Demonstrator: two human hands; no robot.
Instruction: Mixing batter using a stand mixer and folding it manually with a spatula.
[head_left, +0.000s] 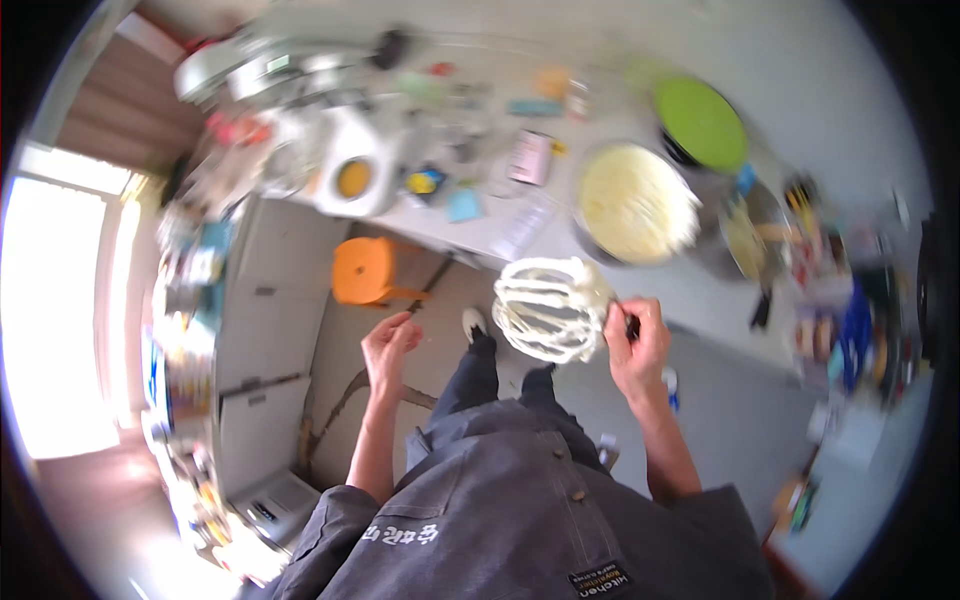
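Observation:
My right hand grips the dark top end of a large wire whisk attachment, held level in front of me. Thick pale cream coats its wires. Just beyond it, on the table, stands a big metal bowl of pale yellow cream. My left hand is raised over the floor at the left, its fingers curled near each other; it touches neither the whisk nor the table. Whether something small is between those fingers cannot be told.
A kitchen scale, a pink box and a green round lid or pan are on the table. Another metal bowl stands at right. An orange stool is below the table's edge; a white cabinet is at left.

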